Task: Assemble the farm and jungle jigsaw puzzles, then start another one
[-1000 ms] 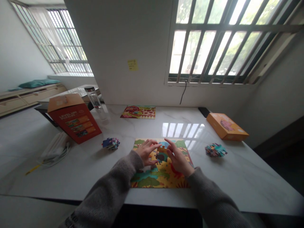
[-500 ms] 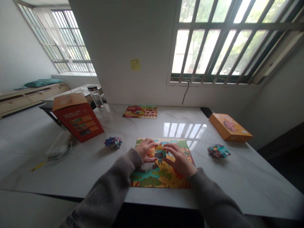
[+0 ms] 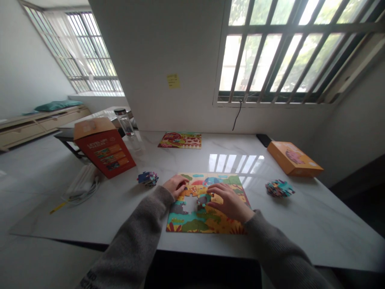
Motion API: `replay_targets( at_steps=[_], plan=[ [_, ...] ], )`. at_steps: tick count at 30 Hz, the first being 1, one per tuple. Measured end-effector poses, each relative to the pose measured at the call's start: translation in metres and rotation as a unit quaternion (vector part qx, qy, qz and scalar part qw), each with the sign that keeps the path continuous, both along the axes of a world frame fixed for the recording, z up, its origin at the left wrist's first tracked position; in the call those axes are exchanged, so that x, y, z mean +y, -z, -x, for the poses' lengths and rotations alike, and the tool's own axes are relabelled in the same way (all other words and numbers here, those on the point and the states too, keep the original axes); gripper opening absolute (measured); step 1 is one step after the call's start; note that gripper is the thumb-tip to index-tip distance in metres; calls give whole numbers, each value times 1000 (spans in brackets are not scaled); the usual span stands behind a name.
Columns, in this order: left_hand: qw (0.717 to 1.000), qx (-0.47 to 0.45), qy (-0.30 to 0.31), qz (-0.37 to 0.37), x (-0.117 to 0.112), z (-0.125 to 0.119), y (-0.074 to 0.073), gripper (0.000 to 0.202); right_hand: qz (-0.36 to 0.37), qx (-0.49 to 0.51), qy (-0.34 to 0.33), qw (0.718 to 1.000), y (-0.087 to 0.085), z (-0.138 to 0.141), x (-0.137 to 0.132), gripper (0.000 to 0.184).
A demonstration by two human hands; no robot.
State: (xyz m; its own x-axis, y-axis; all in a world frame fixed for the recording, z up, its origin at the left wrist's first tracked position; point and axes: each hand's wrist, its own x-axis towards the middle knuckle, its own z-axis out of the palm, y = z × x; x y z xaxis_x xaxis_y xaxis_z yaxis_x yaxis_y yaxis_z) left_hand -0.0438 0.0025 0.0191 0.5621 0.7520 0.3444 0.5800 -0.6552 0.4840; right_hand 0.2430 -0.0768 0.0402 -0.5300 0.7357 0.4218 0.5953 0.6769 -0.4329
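A colourful animal jigsaw puzzle (image 3: 195,225) lies flat on the table in front of me, with a white gap left of its middle. My right hand (image 3: 225,200) is over the puzzle's right half, thumb and fingers at the edges of a puzzle piece (image 3: 202,200) with a dark grey animal on it. This piece sits just right of the gap and looks slightly askew. At the puzzle's upper left edge is my left hand (image 3: 175,186), its fingers loosely bent and apart, with nothing visible in them.
Piles of loose pieces lie left (image 3: 148,178) and right (image 3: 279,188) of the puzzle. A second puzzle (image 3: 180,140) is by the wall. A red box (image 3: 106,154), a glass bottle (image 3: 125,123) and a power strip (image 3: 82,180) stand left; an orange box (image 3: 294,158) and black phone (image 3: 264,140) right.
My left hand has drawn back leftward from the middle of the puzzle, uncovering the orange animal and the white gap. My right hand stays around the grey-animal piece. The view has shifted slightly.
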Motion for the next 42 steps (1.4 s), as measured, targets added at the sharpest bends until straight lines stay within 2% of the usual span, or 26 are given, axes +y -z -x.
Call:
replay_targets(
  at_steps=[4, 7, 10, 15, 17, 21, 28, 36, 42],
  plan=[
    [1000, 9, -2, -9, -10, 3, 1, 17, -8, -45, -10, 999, -12, 16, -10, 29],
    [1000, -9, -25, 14, -22, 7, 4, 17, -12, -62, -11, 998, -14, 32, -12, 26],
    [999, -8, -46, 7, -39, 10, 11, 17, -7, -71, -10, 997, -7, 43, -10, 26],
    [998, 22, -41, -42, -60, 13, 24, 12, -4, -88, -6, 996, 9, 46, -6, 25],
    [997, 30, -44, -47, -64, 15, 28, 20, -1, -94, -8, 996, 12, 46, -6, 25],
    [997, 50, -35, -50, -67, 15, 29, 32, 4, -94, -11, 995, 13, 47, -7, 24],
    [996, 56, -38, -55, -68, 11, 30, 29, 14, -106, -14, 994, 9, 49, -13, 20],
    [995, 72, -44, -58, -67, 8, 30, 29, 24, -97, -16, 995, 10, 50, -14, 25],
    [994, 73, -52, -66, -70, 8, 29, 17, 20, -99, -15, 995, 10, 50, -14, 22]
  ],
)
